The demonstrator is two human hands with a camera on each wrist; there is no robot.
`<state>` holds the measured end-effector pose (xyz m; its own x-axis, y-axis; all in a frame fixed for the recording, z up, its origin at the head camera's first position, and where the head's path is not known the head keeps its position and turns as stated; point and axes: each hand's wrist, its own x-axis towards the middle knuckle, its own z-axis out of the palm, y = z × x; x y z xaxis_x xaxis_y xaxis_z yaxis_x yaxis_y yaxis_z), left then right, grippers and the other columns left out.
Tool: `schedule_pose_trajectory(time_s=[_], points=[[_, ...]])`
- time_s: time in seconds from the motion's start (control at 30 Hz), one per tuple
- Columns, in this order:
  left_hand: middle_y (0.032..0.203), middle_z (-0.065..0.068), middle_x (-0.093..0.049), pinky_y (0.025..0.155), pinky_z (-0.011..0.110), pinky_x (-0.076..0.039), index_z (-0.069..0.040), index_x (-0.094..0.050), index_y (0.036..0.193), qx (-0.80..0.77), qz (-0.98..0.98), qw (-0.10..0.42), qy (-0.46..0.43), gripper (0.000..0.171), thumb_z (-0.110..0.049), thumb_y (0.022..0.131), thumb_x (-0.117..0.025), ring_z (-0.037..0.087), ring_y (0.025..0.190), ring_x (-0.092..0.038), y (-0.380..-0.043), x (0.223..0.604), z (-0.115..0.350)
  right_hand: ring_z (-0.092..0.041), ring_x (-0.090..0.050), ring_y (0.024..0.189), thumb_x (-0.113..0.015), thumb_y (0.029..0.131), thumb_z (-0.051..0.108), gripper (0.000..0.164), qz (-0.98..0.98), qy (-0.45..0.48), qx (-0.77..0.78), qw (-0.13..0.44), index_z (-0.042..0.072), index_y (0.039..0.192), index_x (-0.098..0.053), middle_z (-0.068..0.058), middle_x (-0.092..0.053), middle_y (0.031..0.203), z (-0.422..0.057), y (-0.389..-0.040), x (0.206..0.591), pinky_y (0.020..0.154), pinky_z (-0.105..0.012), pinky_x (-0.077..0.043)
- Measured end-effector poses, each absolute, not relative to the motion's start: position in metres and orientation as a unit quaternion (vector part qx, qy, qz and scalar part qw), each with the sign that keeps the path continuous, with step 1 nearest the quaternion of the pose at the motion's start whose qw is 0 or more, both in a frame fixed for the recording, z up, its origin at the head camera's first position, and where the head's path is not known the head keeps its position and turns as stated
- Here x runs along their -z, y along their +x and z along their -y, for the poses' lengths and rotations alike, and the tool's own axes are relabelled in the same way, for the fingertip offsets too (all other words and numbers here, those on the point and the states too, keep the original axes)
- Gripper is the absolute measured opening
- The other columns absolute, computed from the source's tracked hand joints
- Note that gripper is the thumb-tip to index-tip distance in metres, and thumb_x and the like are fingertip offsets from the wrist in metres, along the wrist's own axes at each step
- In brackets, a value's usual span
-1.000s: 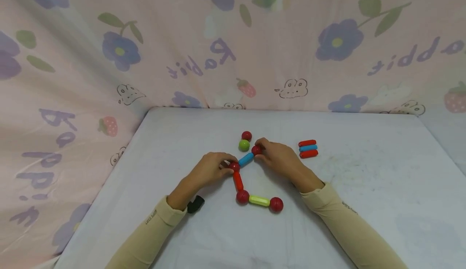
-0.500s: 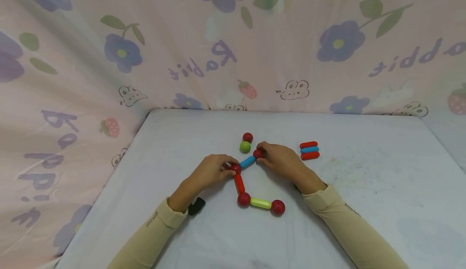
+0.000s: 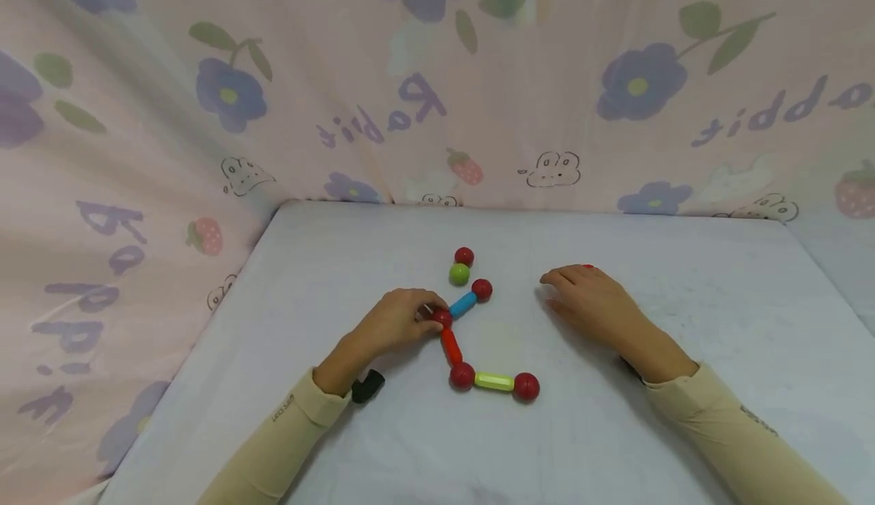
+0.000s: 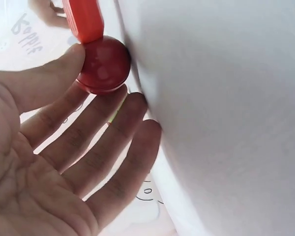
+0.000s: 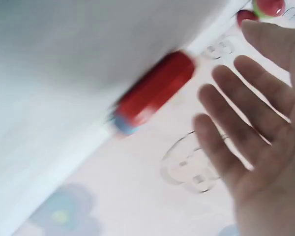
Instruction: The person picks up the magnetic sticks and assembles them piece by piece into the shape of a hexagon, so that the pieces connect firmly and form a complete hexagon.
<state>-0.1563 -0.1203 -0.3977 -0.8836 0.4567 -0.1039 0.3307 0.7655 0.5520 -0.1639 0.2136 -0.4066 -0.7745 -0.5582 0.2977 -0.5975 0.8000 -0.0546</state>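
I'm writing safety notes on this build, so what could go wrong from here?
The left hand pinches one red ball at the bend; a tug might pull the blue rod off it. The right hand is near a loose red rod and could knock it away. The green ball, on no rod, might roll if bumped.

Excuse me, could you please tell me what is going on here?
A person's left hand holds a red ball in a chain of balls and rods on a white table. The right hand, open and empty, is near a red rod. Just beyond the chain, a green ball and another red ball sit together.
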Motion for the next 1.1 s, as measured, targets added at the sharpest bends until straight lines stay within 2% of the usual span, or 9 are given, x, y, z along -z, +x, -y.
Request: schedule_pose_trajectory(time_s=[0.13, 0.23, 0.33, 0.5, 0.6, 0.77, 0.93, 1.1], points=[[0.098, -0.004, -0.073, 0.088, 0.036, -0.054, -0.016, -0.072, 0.111, -0.258, -0.937, 0.115, 0.205, 0.026, -0.018, 0.086, -0.079, 0.014, 0.094, -0.066, -0.155, 0.392, 0.120, -0.030, -0.064, 0.106, -0.082, 0.079, 0.010, 0.039, 0.931, 0.315, -0.076, 0.165, 0.007, 0.115, -0.067, -0.010, -0.069, 0.113, -0.238, -0.159, 0.402, 0.089, -0.048, -0.052], [0.095, -0.005, -0.070, 0.086, 0.035, -0.052, -0.016, -0.071, 0.108, -0.244, -0.939, 0.116, 0.214, 0.025, -0.020, 0.084, -0.080, 0.013, 0.091, -0.061, -0.153, 0.391, 0.119, -0.031, -0.067, 0.095, -0.084, 0.076, 0.007, 0.042, 0.933, 0.306, -0.080, 0.169, 0.008, 0.114, -0.066, -0.011, -0.070, 0.107, -0.250, -0.157, 0.404, 0.082, -0.049, -0.055], [0.093, -0.005, -0.068, 0.083, 0.033, -0.051, -0.016, -0.071, 0.108, -0.232, -0.936, 0.121, 0.235, 0.028, -0.025, 0.083, -0.082, 0.013, 0.089, -0.058, -0.151, 0.390, 0.119, -0.033, -0.067, 0.090, -0.084, 0.075, 0.008, 0.041, 0.939, 0.295, -0.088, 0.156, 0.008, 0.112, -0.066, -0.013, -0.069, 0.104, -0.255, -0.157, 0.410, 0.079, -0.051, -0.056], [0.096, -0.008, -0.070, 0.086, 0.034, -0.051, -0.019, -0.071, 0.109, -0.237, -0.931, 0.134, 0.242, 0.033, -0.030, 0.081, -0.083, 0.012, 0.093, -0.060, -0.152, 0.388, 0.124, -0.032, -0.066, 0.095, -0.083, 0.078, 0.011, 0.038, 0.943, 0.285, -0.101, 0.140, 0.008, 0.113, -0.066, -0.012, -0.068, 0.105, -0.255, -0.162, 0.413, 0.083, -0.050, -0.056], [0.102, -0.007, -0.072, 0.092, 0.037, -0.052, -0.021, -0.069, 0.115, -0.243, -0.926, 0.152, 0.247, 0.038, -0.028, 0.081, -0.083, 0.013, 0.099, -0.061, -0.153, 0.387, 0.128, -0.029, -0.065, 0.094, -0.082, 0.081, 0.013, 0.036, 0.949, 0.276, -0.109, 0.108, 0.008, 0.114, -0.066, -0.011, -0.067, 0.104, -0.255, -0.163, 0.413, 0.082, -0.048, -0.057], [0.114, -0.004, -0.070, 0.097, 0.037, -0.052, -0.021, -0.066, 0.128, -0.247, -0.904, 0.172, 0.304, 0.048, -0.020, 0.083, -0.082, 0.015, 0.106, -0.062, -0.156, 0.387, 0.132, -0.025, -0.063, 0.090, -0.078, 0.085, 0.014, 0.034, 0.960, 0.252, -0.110, 0.054, 0.006, 0.116, -0.066, -0.010, -0.066, 0.102, -0.260, -0.162, 0.412, 0.082, -0.046, -0.056], [0.108, -0.005, -0.069, 0.091, 0.033, -0.053, -0.018, -0.070, 0.123, -0.249, -0.891, 0.163, 0.342, 0.039, -0.016, 0.085, -0.079, 0.013, 0.099, -0.062, -0.156, 0.388, 0.130, -0.026, -0.063, 0.092, -0.076, 0.086, 0.015, 0.035, 0.962, 0.244, -0.114, 0.040, 0.006, 0.119, -0.065, -0.011, -0.067, 0.105, -0.264, -0.160, 0.415, 0.083, -0.048, -0.057], [0.101, -0.009, -0.067, 0.079, 0.023, -0.051, -0.018, -0.072, 0.120, -0.259, -0.883, 0.184, 0.346, 0.036, -0.017, 0.085, -0.079, 0.008, 0.086, -0.059, -0.152, 0.394, 0.126, -0.025, -0.063, 0.097, -0.075, 0.088, 0.018, 0.037, 0.966, 0.228, -0.124, 0.013, 0.007, 0.122, -0.066, -0.009, -0.067, 0.108, -0.269, -0.155, 0.420, 0.086, -0.048, -0.056]])
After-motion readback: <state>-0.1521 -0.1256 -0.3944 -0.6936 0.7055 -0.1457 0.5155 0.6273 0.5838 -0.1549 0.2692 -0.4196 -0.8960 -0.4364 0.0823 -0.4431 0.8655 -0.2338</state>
